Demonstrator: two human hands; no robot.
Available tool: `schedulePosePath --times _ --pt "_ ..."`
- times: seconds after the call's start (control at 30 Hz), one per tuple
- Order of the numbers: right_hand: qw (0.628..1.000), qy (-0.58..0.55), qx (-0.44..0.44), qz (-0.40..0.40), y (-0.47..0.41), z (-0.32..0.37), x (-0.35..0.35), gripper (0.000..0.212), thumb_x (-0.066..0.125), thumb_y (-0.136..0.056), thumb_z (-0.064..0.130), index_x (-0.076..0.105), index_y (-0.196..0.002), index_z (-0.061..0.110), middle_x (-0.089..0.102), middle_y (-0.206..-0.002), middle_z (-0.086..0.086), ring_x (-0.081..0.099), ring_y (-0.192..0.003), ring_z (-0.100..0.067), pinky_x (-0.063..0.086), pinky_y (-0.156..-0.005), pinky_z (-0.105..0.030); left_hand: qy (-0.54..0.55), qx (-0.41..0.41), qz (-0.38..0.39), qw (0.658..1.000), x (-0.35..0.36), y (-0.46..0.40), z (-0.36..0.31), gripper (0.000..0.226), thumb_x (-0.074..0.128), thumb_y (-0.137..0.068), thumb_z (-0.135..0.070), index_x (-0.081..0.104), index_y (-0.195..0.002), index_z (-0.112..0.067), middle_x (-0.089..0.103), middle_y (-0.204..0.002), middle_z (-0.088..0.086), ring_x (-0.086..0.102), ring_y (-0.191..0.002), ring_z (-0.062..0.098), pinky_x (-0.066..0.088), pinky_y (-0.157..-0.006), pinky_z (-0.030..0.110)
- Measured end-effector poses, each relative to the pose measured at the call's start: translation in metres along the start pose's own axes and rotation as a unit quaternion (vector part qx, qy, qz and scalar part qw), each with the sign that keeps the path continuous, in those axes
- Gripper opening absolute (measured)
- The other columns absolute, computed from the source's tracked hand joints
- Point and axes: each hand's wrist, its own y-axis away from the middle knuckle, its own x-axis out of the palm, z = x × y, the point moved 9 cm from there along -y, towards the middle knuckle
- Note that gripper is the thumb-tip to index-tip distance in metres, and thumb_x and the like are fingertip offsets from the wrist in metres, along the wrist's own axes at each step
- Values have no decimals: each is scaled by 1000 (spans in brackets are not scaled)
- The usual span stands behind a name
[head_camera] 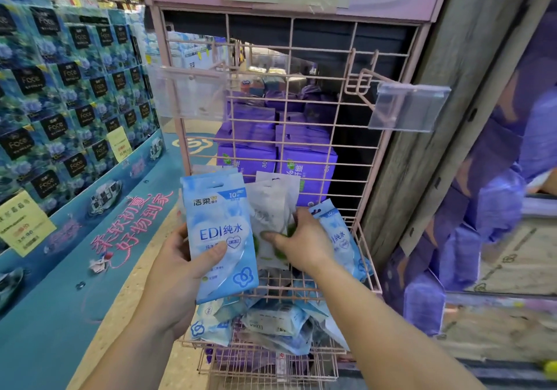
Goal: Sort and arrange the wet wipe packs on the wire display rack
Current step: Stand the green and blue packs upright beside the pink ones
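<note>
Wire rack [358,154] basket holds jumbled blue packs [271,320]. Left hand [180,266] grips blue pack [220,236]; right hand [301,242] pinches white pack [271,209], print blurred.

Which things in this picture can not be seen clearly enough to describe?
- Head view: print on the white pack is blurred, and the right hand covers its lower part.
- Blue pack behind that hand: mostly hidden.
- Blue pack in the left hand: small print is unreadable.
- Packs in the lower basket: overlapping, count unclear.
</note>
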Motion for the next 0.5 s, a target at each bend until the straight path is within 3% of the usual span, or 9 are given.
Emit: schedulePosePath --times 0.1,0.2,0.33,0.43,0.5 --pt "999 -48 -8 24 3 -2 -1 56 73 -73 51 51 -115 20 65 -114 1 61 -102 -22 51 -82 -34 -3 -6 2 1000 -2 0 0 100 95 -26 -43 58 -116 -15 73 -109 9 71 -94 31 60 -73 46" --pt "999 -26 -11 46 1 -3 7 51 71 -78 44 52 -117 17 64 -118 -2 59 -106 -22 45 -78 -28 -3 -6 2 1000 -3 3 2 100 94 -31 -42 56 -119 -13 72 -111 11 70 -97 32 59 -75 48" --pt "999 -31 -35 -1 4 6 5 54 77 -73 42 55 -117 20 64 -114 0 60 -104 -21 50 -81 -31 -3 -4 -5 1000 -3 7 3 53 73 -69 -11 56 -119 -13 72 -110 10 71 -95 31 58 -77 50" --pt "992 -79 -58 -75 9 4 -30 48 73 -79 37 56 -122 21 64 -108 6 62 -99 -17 44 -76 -25 -2 -14 5 1000 0 7 3 39 64 -74 -2 60 -110 -15 75 -103 7 72 -90 28 60 -73 45" --pt "989 -55 -42 -128 3 -13 -65 42 66 -86 31 56 -124 17 66 -111 0 62 -102 -22 42 -76 -25 8 -15 3 1000 0 6 4 37 71 -70 -9 62 -105 -17 75 -101 6 73 -88 26 60 -71 43"
